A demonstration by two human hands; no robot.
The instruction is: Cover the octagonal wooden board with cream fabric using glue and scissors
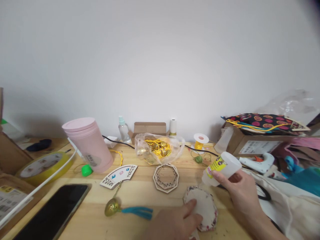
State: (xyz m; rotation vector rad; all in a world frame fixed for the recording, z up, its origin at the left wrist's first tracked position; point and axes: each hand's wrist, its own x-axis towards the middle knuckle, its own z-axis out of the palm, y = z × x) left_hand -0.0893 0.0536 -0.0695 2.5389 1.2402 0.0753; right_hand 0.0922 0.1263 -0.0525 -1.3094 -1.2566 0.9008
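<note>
A translucent glue bottle (221, 166) with a yellow label is tilted in my right hand (241, 188), its narrower end pointing down to the left. Below it lies a white octagonal piece (206, 208) edged with patterned fabric. My left hand (176, 223) grips this piece at its left side, fingertips on its top; the thumb is hidden. An openwork wooden octagon frame (155, 180) lies behind my left hand. To the left rest a fan-shaped wooden ornament (120, 176), a gold bell (111, 207) and a blue tassel (137, 212).
A pink cup (91, 146), green cap (86, 170) and phone (51, 213) are at the left, beside yellow tape (47, 168). Behind stand a bag of yellow cords (160, 148) and a spool (200, 141). A glue gun (261, 163) and full box (260, 143) are at the right.
</note>
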